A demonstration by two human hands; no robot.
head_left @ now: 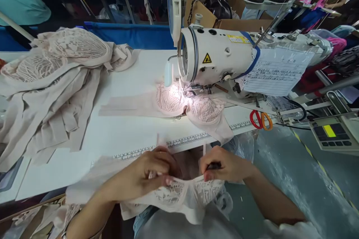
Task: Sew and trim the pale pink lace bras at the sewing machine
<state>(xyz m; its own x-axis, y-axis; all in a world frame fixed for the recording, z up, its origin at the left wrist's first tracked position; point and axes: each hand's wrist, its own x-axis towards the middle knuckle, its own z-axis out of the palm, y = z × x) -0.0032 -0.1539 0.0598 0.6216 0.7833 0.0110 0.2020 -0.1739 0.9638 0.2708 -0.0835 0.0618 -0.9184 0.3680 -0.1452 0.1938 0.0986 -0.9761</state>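
Note:
Close to my body, a pale pink lace bra [193, 199] hangs between my two hands. My left hand [154, 173] pinches its upper edge, with the thumb on top. On the other side, my right hand [221, 162] grips the same edge, its fingers curled. Beyond them a second lace bra [204, 109] lies on the table, partly beneath the sewing machine's [221, 56] lit needle area. Its flat band [126, 105] stretches to the left.
A heap of similar bras [58, 82] covers the table's left side. A measuring tape [190, 139] runs along the front edge. Scissors [260, 120] with red and orange handles lie right of the machine, near a control panel [332, 132]. A paper note [277, 69] hangs on the machine.

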